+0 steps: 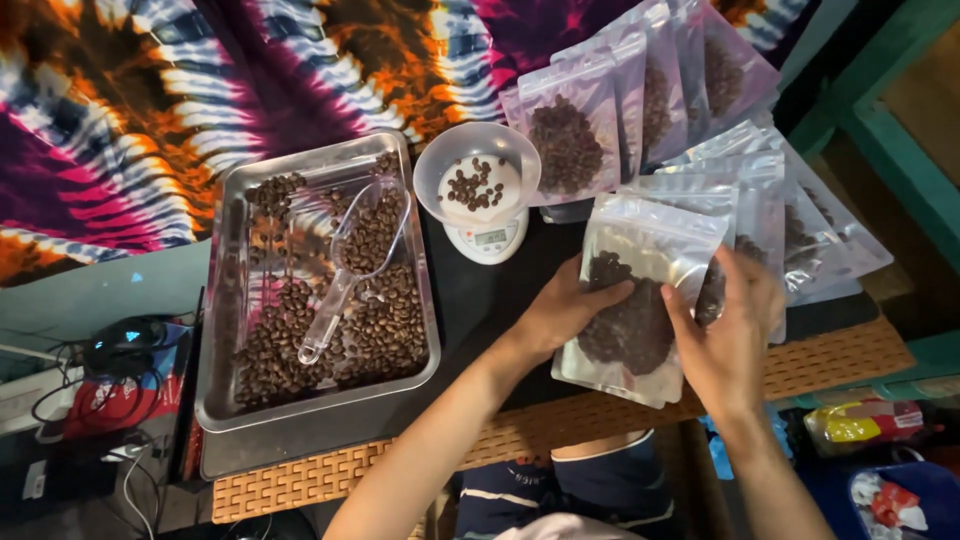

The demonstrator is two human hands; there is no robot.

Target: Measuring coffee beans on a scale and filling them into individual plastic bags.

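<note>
My left hand and my right hand both hold a clear zip pouch partly filled with dark coffee beans, left hand on its left edge, right hand on its right side. The pouch lies over the dark mat near the table's front. Left of it a metal tray holds loose coffee beans and a clear plastic scoop. A small white digital scale stands behind, with a clear bowl of a few beans on it.
Several filled bean pouches lie fanned at the back right, more stacked under my right hand. A tie-dye cloth hangs behind. Cables and a mouse lie at the left. The woven table edge runs along the front.
</note>
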